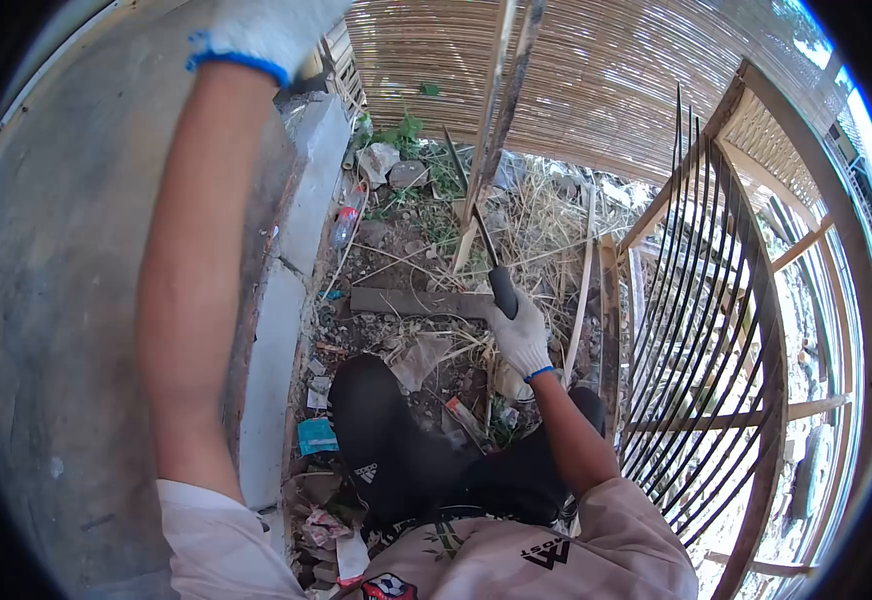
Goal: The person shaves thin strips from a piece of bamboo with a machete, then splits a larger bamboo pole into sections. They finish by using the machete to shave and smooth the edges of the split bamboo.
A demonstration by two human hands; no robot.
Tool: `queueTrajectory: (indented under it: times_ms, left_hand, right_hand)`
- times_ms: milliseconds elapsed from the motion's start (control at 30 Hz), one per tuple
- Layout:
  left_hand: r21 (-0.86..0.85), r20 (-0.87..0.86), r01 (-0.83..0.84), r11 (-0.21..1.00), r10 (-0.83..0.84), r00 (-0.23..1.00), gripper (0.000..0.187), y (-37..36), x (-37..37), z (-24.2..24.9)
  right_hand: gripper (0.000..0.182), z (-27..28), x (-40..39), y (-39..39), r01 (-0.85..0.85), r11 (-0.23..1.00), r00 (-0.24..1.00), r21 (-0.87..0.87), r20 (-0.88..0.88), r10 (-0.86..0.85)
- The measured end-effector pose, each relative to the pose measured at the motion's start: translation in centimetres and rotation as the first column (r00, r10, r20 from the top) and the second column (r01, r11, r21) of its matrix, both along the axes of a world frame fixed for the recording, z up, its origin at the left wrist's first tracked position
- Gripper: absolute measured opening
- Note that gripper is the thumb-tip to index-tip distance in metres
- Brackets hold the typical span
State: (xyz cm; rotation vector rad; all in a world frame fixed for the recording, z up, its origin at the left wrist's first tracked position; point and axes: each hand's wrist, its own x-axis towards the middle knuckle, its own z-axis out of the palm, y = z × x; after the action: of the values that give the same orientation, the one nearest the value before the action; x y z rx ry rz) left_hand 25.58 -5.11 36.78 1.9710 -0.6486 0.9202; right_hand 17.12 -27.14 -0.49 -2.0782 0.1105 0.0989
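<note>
While the long blade (487,235) slanted up across the wooden post (511,95), its black handle (502,292) sat in the gloved right hand (522,332), which was curled right around it over the littered ground (391,240), and the gloved left hand (266,35) was way up top, cropped, so I honestly couldn't tell its grip.

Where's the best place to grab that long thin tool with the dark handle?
Probably hold the tool by its thick dark handle, coming from the person's side, where the gloved right hand grips it. That end lies nearest the body, while the long thin part points away.
</note>
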Motion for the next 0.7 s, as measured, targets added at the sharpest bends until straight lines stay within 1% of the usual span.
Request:
queueTrajectory:
  times_ms: [33, 67, 100, 133, 167, 200, 233, 267, 300, 333, 367, 400, 433, 467, 500, 533, 567, 600, 633, 667, 700]
  left_hand:
    - [0.077, -0.050, -0.046, 0.996, 0.050, 0.997, 0.078, -1.3, -0.9, -3.2]
    - [0.167, -0.131, 0.063, 0.984, -0.042, 0.991, 0.067, -2.2, -0.9, -7.1]
    - [0.098, 0.164, -0.057, 0.994, 0.041, 0.986, 0.088, -4.3, 0.9, -11.0]
    - [0.178, -0.200, -0.018, 0.984, 0.054, 0.978, 0.104, -5.7, 0.3, -14.0]
    - [0.214, -0.094, -0.073, 0.974, 0.095, 0.991, 0.090, -7.5, 0.3, -16.5]
    - [0.236, -0.251, 0.058, 0.970, 0.003, 0.968, 0.081, -8.5, -0.3, -16.3]
    - [0.237, -0.401, 0.187, 0.953, -0.079, 0.913, 0.072, -9.2, -0.7, -16.0]
    - [0.231, -0.402, 0.189, 0.955, -0.083, 0.912, 0.072, -9.4, -0.6, -15.4]
    - [0.281, -0.408, 0.147, 0.948, -0.021, 0.913, 0.065, -9.6, -0.8, -13.9]
    - [0.332, -0.406, 0.106, 0.937, 0.041, 0.913, 0.058, -10.0, -0.7, -12.3]
    - [0.331, -0.410, 0.113, 0.937, 0.035, 0.912, 0.058, -10.3, 0.1, -11.0]
    - [0.394, 0.016, -0.018, 0.919, 0.013, 1.000, 0.040, -10.5, 1.1, -9.7]
    - [0.396, 0.436, -0.165, 0.903, -0.027, 0.899, 0.025, -10.6, 1.3, -8.5]
    - [0.403, 0.426, -0.159, 0.901, -0.031, 0.904, 0.025, -10.7, -0.3, -5.6]
    - [0.442, 0.264, -0.174, 0.880, 0.058, 0.963, 0.031, -10.7, -2.8, -1.5]
    - [0.461, 0.176, -0.173, 0.870, 0.102, 0.979, 0.035, -10.8, -2.9, -1.1]
    - [0.483, 0.089, -0.175, 0.858, 0.150, 0.985, 0.039, -10.8, -3.0, -0.7]
    - [0.505, 0.472, -0.397, 0.766, 0.140, 0.870, 0.040, -10.8, -1.5, -2.5]
    - [0.538, 0.323, -0.283, 0.794, 0.116, 0.939, 0.042, -10.5, -1.6, -5.3]
    - [0.543, 0.166, -0.172, 0.822, 0.096, 0.981, 0.048, -10.1, -1.6, -8.0]
    - [0.526, 0.013, -0.078, 0.847, 0.083, 0.996, 0.056, -9.8, -1.7, -10.8]
  right_hand:
    - [0.038, 0.4, -1.2, -0.5, 0.033, 0.999, 0.999, 0.043, -0.012, -0.033]
    - [0.035, -1.9, -1.9, -1.2, 0.054, 0.998, 0.998, 0.012, 0.042, -0.054]
    - [0.035, -2.6, -2.8, -1.6, 0.061, 0.998, 0.997, 0.008, 0.046, -0.061]
    - [0.034, -3.1, -3.8, -1.9, 0.063, 0.998, 0.997, -0.031, 0.051, -0.061]
    - [0.033, -3.2, -4.5, -2.3, 0.065, 0.995, 0.997, -0.071, 0.055, -0.061]
    - [0.033, -1.6, -5.5, -2.3, 0.071, 0.996, 0.997, -0.046, 0.043, -0.069]
    - [0.033, -1.3, -5.4, -2.5, 0.072, 0.996, 0.996, -0.054, 0.047, -0.070]
    - [0.032, -1.1, -5.3, -2.7, 0.067, 0.996, 0.991, -0.054, 0.122, -0.061]
    - [0.032, -0.9, -5.4, -2.8, 0.069, 0.996, 0.981, -0.050, 0.187, -0.059]
    - [0.031, 0.8, -4.8, -2.7, 0.065, 0.998, 0.994, -0.014, 0.092, -0.063]
    - [0.031, 2.3, -3.9, -2.6, 0.071, 0.997, 0.994, -0.015, 0.088, -0.070]
    - [0.031, 3.6, -3.1, -2.4, 0.069, 0.997, 0.990, 0.032, 0.120, -0.072]
    - [0.030, 4.9, -2.7, -2.2, 0.062, 0.995, 0.986, 0.082, 0.149, -0.074]
    - [0.030, 7.0, -2.7, -2.0, 0.065, 0.994, 0.987, 0.087, 0.138, -0.077]
    - [0.029, 9.5, -2.9, -1.9, 0.064, 0.991, 0.986, 0.114, 0.143, -0.081]
    - [0.029, 10.7, -3.1, -2.0, 0.064, 0.988, 0.985, 0.138, 0.151, -0.085]
    - [0.029, 10.8, -3.4, -2.2, 0.067, 0.988, 0.986, 0.138, 0.142, -0.087]
    - [0.029, 10.7, -3.8, -2.6, 0.072, 0.991, 0.988, 0.116, 0.126, -0.087]
    - [0.029, 10.6, -4.1, -2.9, 0.072, 0.993, 0.990, 0.097, 0.118, -0.083]
    - [0.026, 8.4, -4.8, -3.0, 0.060, 0.997, 0.984, 0.040, 0.163, -0.066]
    - [0.026, 3.6, -4.2, -2.8, 0.051, 0.998, 0.986, 0.046, 0.155, -0.058]
